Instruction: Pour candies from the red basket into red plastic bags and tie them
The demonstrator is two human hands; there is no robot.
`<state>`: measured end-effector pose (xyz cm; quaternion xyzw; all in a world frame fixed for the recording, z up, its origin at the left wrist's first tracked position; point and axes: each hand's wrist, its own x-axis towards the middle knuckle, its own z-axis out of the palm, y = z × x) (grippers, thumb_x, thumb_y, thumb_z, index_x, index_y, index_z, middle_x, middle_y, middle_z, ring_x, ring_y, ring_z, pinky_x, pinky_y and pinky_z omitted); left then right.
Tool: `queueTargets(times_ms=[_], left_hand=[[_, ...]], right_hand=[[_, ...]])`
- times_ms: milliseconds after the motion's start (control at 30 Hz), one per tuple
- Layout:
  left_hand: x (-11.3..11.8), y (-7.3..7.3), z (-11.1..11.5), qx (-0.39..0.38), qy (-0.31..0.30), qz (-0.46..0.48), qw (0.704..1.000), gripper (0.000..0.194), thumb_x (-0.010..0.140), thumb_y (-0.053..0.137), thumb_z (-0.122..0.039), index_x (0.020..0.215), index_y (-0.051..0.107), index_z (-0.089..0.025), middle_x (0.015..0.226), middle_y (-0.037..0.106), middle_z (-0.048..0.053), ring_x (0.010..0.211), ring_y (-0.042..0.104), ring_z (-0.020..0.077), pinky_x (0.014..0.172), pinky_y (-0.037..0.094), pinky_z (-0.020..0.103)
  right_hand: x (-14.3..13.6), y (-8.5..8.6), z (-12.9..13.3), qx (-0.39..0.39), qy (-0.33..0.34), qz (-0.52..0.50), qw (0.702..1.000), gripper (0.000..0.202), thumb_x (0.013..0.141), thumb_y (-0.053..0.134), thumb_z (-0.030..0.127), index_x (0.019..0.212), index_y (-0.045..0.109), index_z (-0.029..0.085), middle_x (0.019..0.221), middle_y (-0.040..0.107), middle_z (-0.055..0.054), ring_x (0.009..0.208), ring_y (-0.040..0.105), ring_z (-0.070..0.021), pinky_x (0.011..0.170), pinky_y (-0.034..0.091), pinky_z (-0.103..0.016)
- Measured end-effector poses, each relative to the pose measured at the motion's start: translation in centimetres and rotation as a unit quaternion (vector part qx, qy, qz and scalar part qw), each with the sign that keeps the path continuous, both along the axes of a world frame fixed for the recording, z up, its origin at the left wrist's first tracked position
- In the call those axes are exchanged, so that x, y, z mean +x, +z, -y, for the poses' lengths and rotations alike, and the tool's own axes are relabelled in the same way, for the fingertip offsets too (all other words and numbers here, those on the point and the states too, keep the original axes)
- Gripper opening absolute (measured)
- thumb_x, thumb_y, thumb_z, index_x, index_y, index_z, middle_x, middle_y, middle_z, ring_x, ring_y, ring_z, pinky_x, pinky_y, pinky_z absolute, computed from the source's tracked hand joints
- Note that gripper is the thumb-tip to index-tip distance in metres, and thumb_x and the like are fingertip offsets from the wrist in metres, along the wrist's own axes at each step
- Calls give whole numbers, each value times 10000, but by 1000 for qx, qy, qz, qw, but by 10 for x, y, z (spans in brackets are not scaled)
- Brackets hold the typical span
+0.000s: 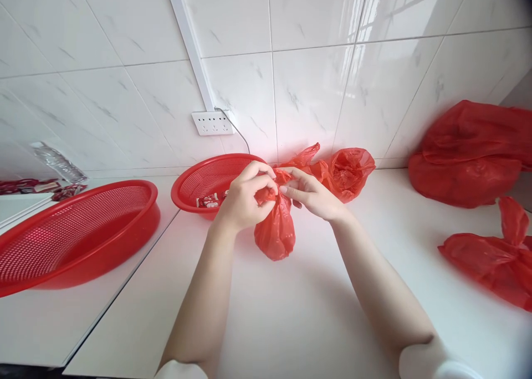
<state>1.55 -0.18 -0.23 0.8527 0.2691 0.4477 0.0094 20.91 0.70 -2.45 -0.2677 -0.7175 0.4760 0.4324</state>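
Observation:
A small red plastic bag (275, 232) hangs upright between my hands above the white table, its body rounded and its neck gathered. My left hand (253, 195) pinches the gathered neck from the left, thumb and fingers bent together. From the right, my right hand (310, 193) holds the same neck between thumb and fingers. The bag's contents are hidden. Behind my left hand is a red perforated basket (193, 174) with some small red-and-white packets (209, 200) in it.
A larger red basket (137, 226) sits at the left. Red bags (351, 174) lie by the wall behind my right hand. Big red bags (465, 163) and a tied one (490, 262) are at the right. A socket strip (213, 123) with a cable is on the wall.

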Motion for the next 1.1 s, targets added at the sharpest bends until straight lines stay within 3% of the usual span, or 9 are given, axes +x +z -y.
queueTargets(times_ms=[200, 400, 533, 600, 667, 767, 867, 967, 1100], left_hand=[[1, 3, 3, -141, -59, 42, 987, 218, 796, 550, -96, 825, 737, -204, 947, 660, 56, 866, 625, 176, 729, 495, 287], [-7, 9, 3, -245, 11, 180, 953, 101, 747, 716, -266, 812, 755, -199, 881, 720, 58, 864, 654, 213, 779, 523, 326], [-19, 13, 0, -383, -55, 316, 866, 80, 700, 666, -264, 697, 675, -185, 936, 703, 66, 965, 642, 247, 844, 526, 383], [-24, 14, -2, -434, -109, 366, 816, 98, 693, 587, -256, 638, 621, -184, 955, 698, 74, 1040, 626, 270, 898, 513, 424], [-26, 14, -3, -453, -137, 374, 798, 95, 685, 560, -243, 621, 597, -185, 1009, 693, 79, 1116, 595, 285, 949, 489, 444], [-26, 14, -3, -459, -150, 354, 801, 101, 690, 569, -260, 625, 598, -188, 1046, 690, 84, 1170, 563, 306, 985, 461, 463], [-29, 15, -3, -441, -128, 345, 819, 209, 728, 570, -346, 584, 570, -195, 985, 698, 90, 1168, 562, 324, 972, 459, 468], [-40, 16, -3, -416, -35, 323, 849, 390, 792, 539, -499, 541, 537, -200, 1023, 707, 93, 1153, 565, 326, 933, 463, 439], [-61, 18, -4, -418, 146, 174, 880, 529, 812, 509, -618, 489, 516, -199, 1166, 693, 66, 1100, 577, 311, 876, 456, 372]], right_hand=[[3, 6, 3, 49, -47, 9, 998, 305, 939, 523, 423, 1039, 682, 183, 820, 677, -30, 690, 596, -127, 612, 472, -261], [17, 7, -2, 8, -125, -93, 988, 230, 764, 724, 390, 721, 633, 183, 747, 649, -13, 665, 572, -133, 616, 462, -273], [25, 10, -6, -63, -61, -169, 982, 232, 764, 667, 337, 647, 513, 209, 728, 601, 3, 644, 544, -133, 589, 446, -275], [26, 11, -6, -81, -37, -197, 976, 185, 758, 600, 276, 633, 479, 213, 863, 651, -26, 791, 607, -174, 669, 492, -307], [26, 11, -6, -86, -26, -209, 974, 158, 758, 543, 273, 634, 463, 216, 1073, 670, -50, 1003, 616, -224, 774, 521, -357], [28, 11, -6, -72, -16, -205, 976, 261, 809, 475, 382, 610, 427, 219, 1243, 635, -56, 1213, 539, -274, 888, 515, -436], [37, 11, -7, -20, -54, -181, 982, 391, 846, 458, 501, 573, 440, 222, 1112, 677, -71, 1237, 522, -296, 892, 510, -461], [59, 13, -6, -1, -111, -111, 988, 519, 853, 469, 638, 549, 511, 221, 961, 693, -87, 1191, 550, -314, 891, 501, -448], [100, 12, -2, -84, -201, 58, 974, 602, 833, 436, 754, 685, 674, 221, 867, 700, -78, 1129, 585, -293, 981, 436, -407]])
